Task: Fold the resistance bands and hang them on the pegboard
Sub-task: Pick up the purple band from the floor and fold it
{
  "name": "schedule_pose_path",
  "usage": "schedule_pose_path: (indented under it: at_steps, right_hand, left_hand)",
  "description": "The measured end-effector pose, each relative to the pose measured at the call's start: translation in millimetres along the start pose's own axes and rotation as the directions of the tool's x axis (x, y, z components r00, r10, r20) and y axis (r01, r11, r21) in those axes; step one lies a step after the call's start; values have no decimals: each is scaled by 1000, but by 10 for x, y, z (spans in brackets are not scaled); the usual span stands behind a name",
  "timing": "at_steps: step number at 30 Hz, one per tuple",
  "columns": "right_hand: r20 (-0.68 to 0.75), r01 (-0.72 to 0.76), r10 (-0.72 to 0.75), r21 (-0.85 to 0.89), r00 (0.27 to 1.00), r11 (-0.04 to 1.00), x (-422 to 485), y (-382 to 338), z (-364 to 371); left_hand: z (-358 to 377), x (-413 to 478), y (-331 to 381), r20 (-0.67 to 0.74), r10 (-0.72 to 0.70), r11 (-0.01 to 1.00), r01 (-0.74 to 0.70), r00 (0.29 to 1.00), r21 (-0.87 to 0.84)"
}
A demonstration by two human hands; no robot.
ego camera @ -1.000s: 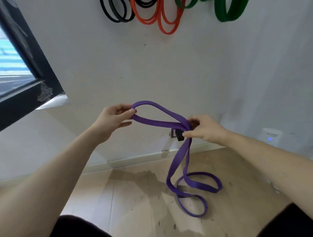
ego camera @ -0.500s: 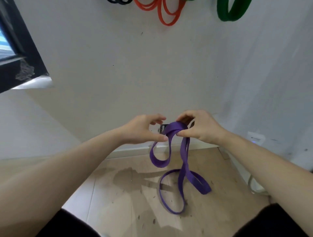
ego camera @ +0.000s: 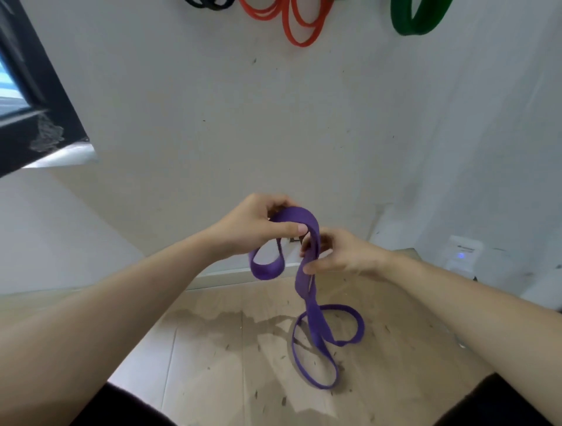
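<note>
A person's two bare hands hold a purple resistance band (ego camera: pixel 313 240) in front of a pale, scuffed wall (ego camera: pixel 213 121). The band is a flat, wide, matte strap that looks rubbery and bends in soft curves. The left hand (ego camera: pixel 255 226) is closed around the top fold, thumb pressed across the strap, and a short loop droops beneath it. The right hand (ego camera: pixel 340 254) pinches the doubled strap just below and beside that fold, between thumb and fingers. From there the band's long axis runs nearly straight down, and its lower end lies in two loose loops on the floor (ego camera: pixel 213 365), near the foot of the wall. The floor is light wood-look planks with dark flecks and a grey smudge, perhaps a stain or a shadow. Along the top edge of the wall hang thin orange bands (ego camera: pixel 299 29), a broad green band (ego camera: pixel 416 19) and dark bands (ego camera: pixel 209 3), cut off by the frame. A black window frame (ego camera: pixel 33 100) fills the upper left.
</note>
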State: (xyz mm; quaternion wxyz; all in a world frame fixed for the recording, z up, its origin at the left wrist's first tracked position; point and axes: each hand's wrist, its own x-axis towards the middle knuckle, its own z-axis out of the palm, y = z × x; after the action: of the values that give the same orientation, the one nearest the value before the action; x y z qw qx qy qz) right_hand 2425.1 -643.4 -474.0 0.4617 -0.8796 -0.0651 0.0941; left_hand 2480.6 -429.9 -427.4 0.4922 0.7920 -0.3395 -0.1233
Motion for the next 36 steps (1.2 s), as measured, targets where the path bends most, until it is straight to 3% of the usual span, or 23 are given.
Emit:
schedule_pose_path:
  at_steps: [10, 14, 18, 21, 25, 30, 36]
  right_hand:
    - [94, -89, 87, 17, 992, 996, 61, 228, 175]
    - [54, -130, 132, -41, 990, 991, 94, 298, 144]
    - [-12, -159, 159, -16, 987, 987, 119, 335, -66]
    - [-69, -201, 201, -5, 977, 980, 60, 358, -265]
    - [-147, -199, 198, 3, 969, 980, -74, 328, -498]
    - [-220, -85, 78, -19, 972, 996, -205, 120, -625]
    - [-240, 84, -104, -92, 965, 992, -259, -235, -454]
  left_hand:
    - [-334, -69, 132, -198, 1, 948, -64, 980, -312]
    - [-436, -74, 110, -265, -6, 937, -88, 964, -339]
    - [-615, -122, -48, -269, -64, 959, -15, 961, -281]
    - [-740, -171, -233, -192, -138, 976, 101, 972, -192]
    - [-772, -194, -476, -87, -262, 961, 269, 961, 71]
    - [-703, -171, -668, 73, -374, 880, 329, 925, 343]
    - [-415, -85, -561, 171, -349, 912, 292, 921, 289]
